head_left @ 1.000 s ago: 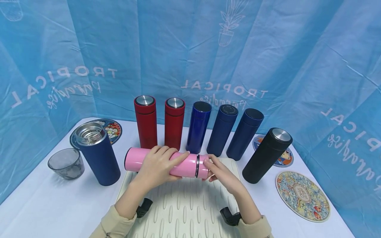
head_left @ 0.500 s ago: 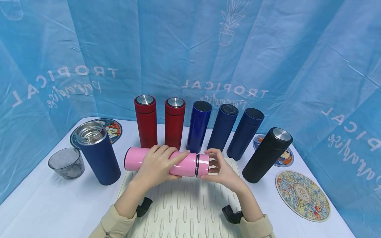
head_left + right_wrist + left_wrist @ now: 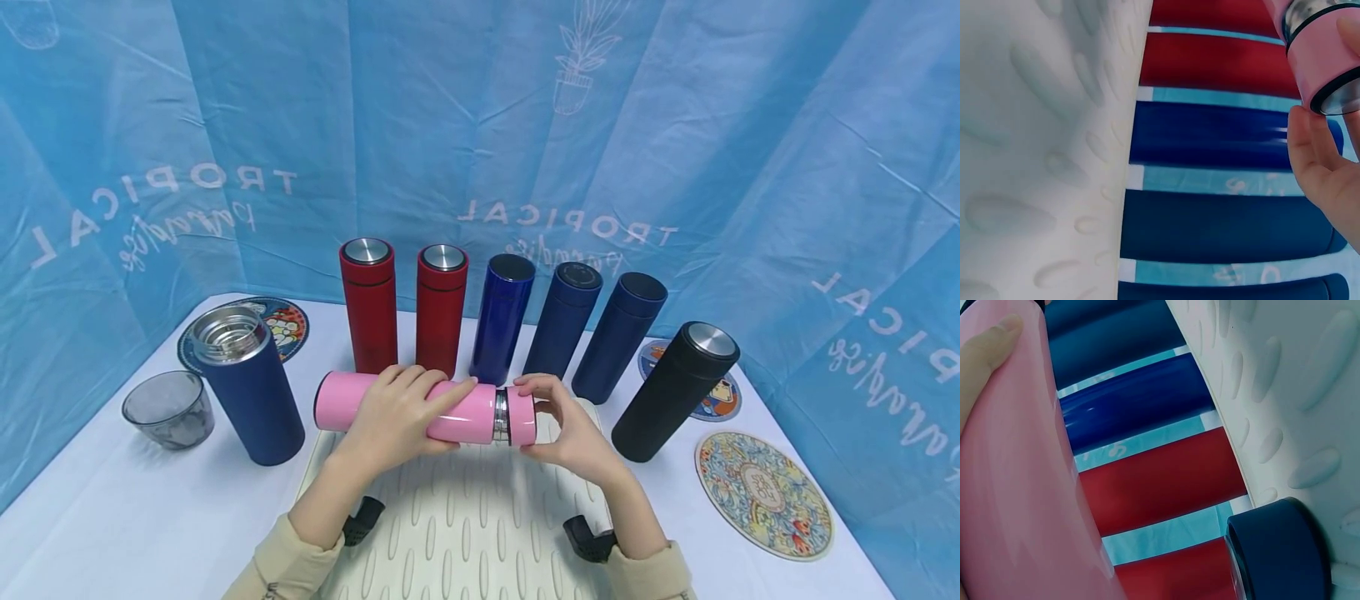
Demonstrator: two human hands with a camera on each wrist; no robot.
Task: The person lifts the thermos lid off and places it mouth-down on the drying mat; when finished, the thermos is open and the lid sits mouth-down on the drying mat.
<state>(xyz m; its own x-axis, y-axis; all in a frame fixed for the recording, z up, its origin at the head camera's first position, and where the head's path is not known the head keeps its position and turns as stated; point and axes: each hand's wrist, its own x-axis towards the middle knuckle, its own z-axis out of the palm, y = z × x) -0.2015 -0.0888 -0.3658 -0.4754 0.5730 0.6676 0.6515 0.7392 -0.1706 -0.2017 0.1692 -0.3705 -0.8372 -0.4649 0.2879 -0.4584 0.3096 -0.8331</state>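
Note:
A glossy pink thermos (image 3: pixel 465 414) lies level in the air above a cream ribbed mat (image 3: pixel 442 525). My left hand (image 3: pixel 393 412) grips its body from above; the thumb shows on the pink side in the left wrist view. My right hand (image 3: pixel 566 429) pinches the pink lid (image 3: pixel 522 415) by its rim at the right end. A band of steel neck (image 3: pixel 501 416) shows between lid and body. In the right wrist view the lid (image 3: pixel 1325 56) shows its black-edged steel top. A dark blue lid (image 3: pixel 1282 550) sits on the mat below the thermos.
Two red thermoses (image 3: pixel 369 308) and several blue ones (image 3: pixel 501 321) stand behind the mat. A black thermos (image 3: pixel 671 396) stands right, near a round patterned coaster (image 3: pixel 765 496). At left are an uncapped navy thermos (image 3: pixel 251 392) and a grey glass bowl (image 3: pixel 168 412).
My right hand has shifted its hold on the pink lid, then drawn it slightly right, baring the steel neck. My left hand has kept its grip on the body.

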